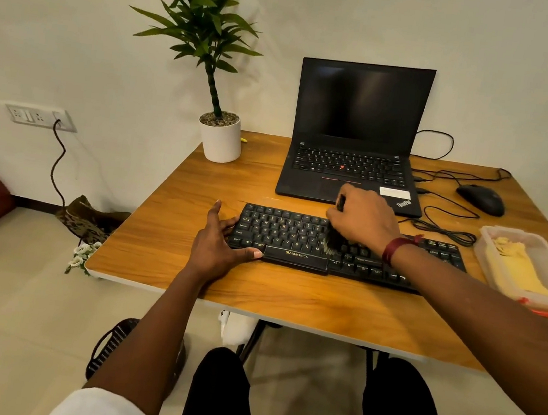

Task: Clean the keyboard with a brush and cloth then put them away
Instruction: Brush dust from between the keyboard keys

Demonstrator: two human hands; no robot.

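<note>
A wooden desk (166, 228) with a pale edge stands against a plain light wall, over a floor (11, 313) of pale tiles. The black keyboard (283, 232) lies near the desk's front edge. The left hand (216, 245) braces its left end, fingers stretched out and unclenched, the thumb along the front edge. The right hand (364, 220) has its fingers wrapped round the brush (332, 240), whose dark bristles touch the keys at the middle of the board. The yellow cloth (520, 268) lies in a clear plastic container (485, 233) at the desk's right side. Behind the keyboard an open laptop (360, 114) shows a dark screen, with a black mouse (482, 198) and loose cables to its right. A white plant pot (220, 140) stands at the far left corner. A wall socket (38, 116) on the left has a black cord hanging from it.
</note>
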